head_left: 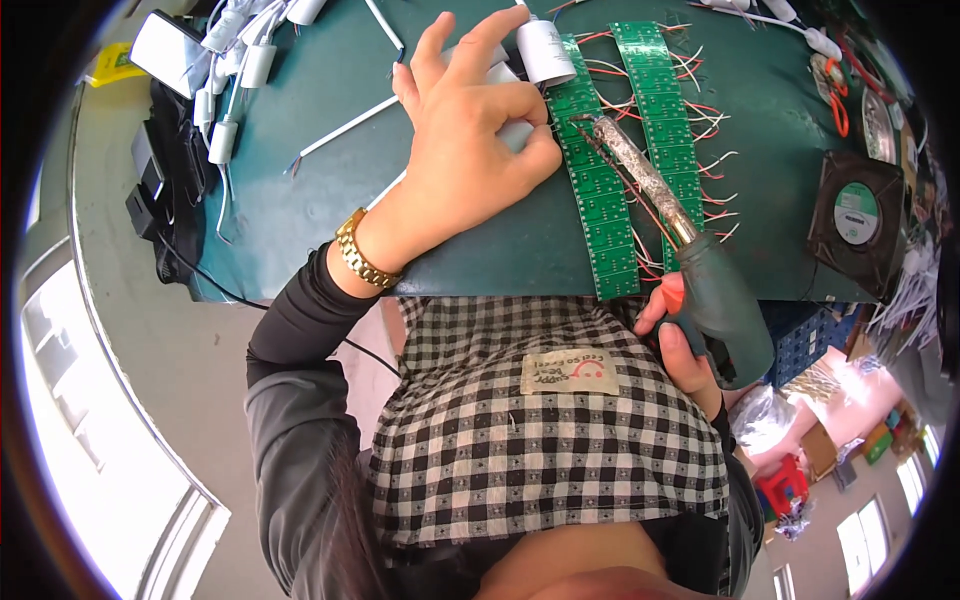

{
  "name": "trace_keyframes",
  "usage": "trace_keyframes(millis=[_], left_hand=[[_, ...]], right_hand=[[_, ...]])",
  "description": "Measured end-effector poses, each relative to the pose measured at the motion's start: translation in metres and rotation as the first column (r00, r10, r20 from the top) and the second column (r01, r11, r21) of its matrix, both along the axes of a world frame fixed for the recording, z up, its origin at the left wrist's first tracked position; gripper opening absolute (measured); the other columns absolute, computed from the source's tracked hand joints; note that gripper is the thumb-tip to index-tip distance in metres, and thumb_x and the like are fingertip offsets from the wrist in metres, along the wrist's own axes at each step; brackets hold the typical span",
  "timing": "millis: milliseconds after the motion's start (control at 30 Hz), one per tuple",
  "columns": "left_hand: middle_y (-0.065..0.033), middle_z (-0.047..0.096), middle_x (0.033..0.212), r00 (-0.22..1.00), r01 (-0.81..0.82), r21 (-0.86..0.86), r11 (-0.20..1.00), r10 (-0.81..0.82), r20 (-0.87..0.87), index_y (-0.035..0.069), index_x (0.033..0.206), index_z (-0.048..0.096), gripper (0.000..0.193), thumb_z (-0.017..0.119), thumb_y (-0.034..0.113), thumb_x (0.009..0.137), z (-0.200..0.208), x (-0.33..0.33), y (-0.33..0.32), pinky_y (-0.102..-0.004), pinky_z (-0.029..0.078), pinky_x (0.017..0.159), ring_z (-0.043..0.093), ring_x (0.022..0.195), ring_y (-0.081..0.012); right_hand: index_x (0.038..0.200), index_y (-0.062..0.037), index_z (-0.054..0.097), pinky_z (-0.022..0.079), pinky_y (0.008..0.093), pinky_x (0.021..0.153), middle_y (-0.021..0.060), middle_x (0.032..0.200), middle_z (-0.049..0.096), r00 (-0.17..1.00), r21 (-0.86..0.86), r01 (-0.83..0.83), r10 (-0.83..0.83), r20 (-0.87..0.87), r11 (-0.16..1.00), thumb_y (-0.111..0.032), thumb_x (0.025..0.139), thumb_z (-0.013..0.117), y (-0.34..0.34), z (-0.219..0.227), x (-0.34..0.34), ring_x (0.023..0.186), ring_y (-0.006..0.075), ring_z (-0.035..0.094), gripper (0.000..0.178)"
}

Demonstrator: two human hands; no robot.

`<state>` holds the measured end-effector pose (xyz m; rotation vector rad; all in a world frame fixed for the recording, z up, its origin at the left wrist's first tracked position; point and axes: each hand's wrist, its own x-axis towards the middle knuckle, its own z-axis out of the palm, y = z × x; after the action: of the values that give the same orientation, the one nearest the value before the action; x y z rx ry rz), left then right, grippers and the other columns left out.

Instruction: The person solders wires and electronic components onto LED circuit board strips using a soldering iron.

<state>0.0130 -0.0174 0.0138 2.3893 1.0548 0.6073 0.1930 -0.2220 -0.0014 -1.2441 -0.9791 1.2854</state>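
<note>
Green and narrow, the left circuit board (pixel 606 225) is lying on the table (pixel 265 220) beside the right circuit board (pixel 668 105), with red and white wires (pixel 708 117) poking out along their edges. The right hand (pixel 687 358) is gripping a soldering iron (pixel 728 310), whose tip is sitting over the left board. The left hand (pixel 465 145) is holding thumb and forefinger close together near that board's left edge, beside a white cylinder (pixel 545 52); whether they are pinching anything, I cannot tell.

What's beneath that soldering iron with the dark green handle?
Two long green circuit-board strips and thin red and white wires show around its silver metal barrel; whatever that barrel directly covers is hidden.
</note>
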Motion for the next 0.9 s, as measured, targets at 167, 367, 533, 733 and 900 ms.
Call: trace_keyframes(millis=[167, 367, 533, 733, 900], left_hand=[[-0.0185, 0.040, 0.140, 1.000, 0.004, -0.010, 1.000, -0.004, 0.006, 0.009, 0.068, 0.064, 0.007, 0.066, 0.014, 0.064, 0.002, -0.001, 0.000, -0.0621, 0.016, 0.101, 0.027, 0.127, -0.0494], [-0.0192, 0.034, 0.143, 0.970, 0.101, 0.224, 0.969, -0.146, 0.194, 0.008, 0.071, 0.063, 0.007, 0.065, 0.013, 0.066, -0.012, 0.003, 0.006, -0.0647, 0.016, 0.098, 0.025, 0.127, -0.0522], [-0.0205, 0.032, 0.144, 0.999, -0.002, -0.030, 1.000, 0.001, -0.054, 0.007, 0.074, 0.060, 0.008, 0.063, 0.012, 0.068, 0.001, 0.003, 0.000, -0.0675, 0.018, 0.096, 0.024, 0.127, -0.0534], [-0.0222, 0.031, 0.144, 0.840, 0.042, 0.600, 0.799, -0.353, 0.411, 0.005, 0.076, 0.058, 0.009, 0.063, 0.011, 0.070, -0.042, 0.006, 0.017, -0.0701, 0.022, 0.091, 0.025, 0.126, -0.0538], [-0.0235, 0.029, 0.145, 0.988, 0.007, -0.043, 0.999, -0.013, -0.151, 0.004, 0.076, 0.057, 0.010, 0.062, 0.010, 0.072, 0.007, 0.006, -0.002, -0.0701, 0.022, 0.092, 0.026, 0.127, -0.0537]], right_hand=[[0.090, -0.0011, 0.059, 0.051, 0.0270, 0.061, 0.0060, 0.081, 0.060, 0.983, -0.077, 0.049, -0.034, 0.178, 0.996, 0.002, 0.077, 0.059, -0.003, 0.003, -0.004, 0.066, 0.0143, 0.062, 0.013], [0.089, -0.0007, 0.062, 0.052, 0.0257, 0.059, 0.0077, 0.078, 0.063, 0.932, -0.028, -0.016, 0.025, 0.361, 0.999, 0.003, 0.073, 0.063, 0.000, 0.000, 0.000, 0.065, 0.0156, 0.064, 0.016], [0.088, -0.0002, 0.064, 0.051, 0.0252, 0.057, 0.0076, 0.074, 0.065, 0.967, -0.141, 0.254, -0.255, 0.011, 0.957, 0.002, 0.071, 0.068, -0.005, -0.004, -0.012, 0.063, 0.0155, 0.064, 0.018], [0.108, -0.0007, 0.048, 0.045, 0.0302, 0.068, 0.0112, 0.084, 0.056, 0.861, -0.069, -0.105, 0.125, 0.494, 0.992, -0.009, 0.084, 0.057, -0.021, -0.011, 0.007, 0.074, 0.0171, 0.054, 0.027], [0.097, 0.0003, 0.053, 0.044, 0.0293, 0.068, 0.0097, 0.082, 0.056, 0.661, -0.211, -0.150, 0.257, 0.706, 0.966, -0.015, 0.081, 0.061, -0.020, -0.008, 0.008, 0.073, 0.0165, 0.053, 0.023]])
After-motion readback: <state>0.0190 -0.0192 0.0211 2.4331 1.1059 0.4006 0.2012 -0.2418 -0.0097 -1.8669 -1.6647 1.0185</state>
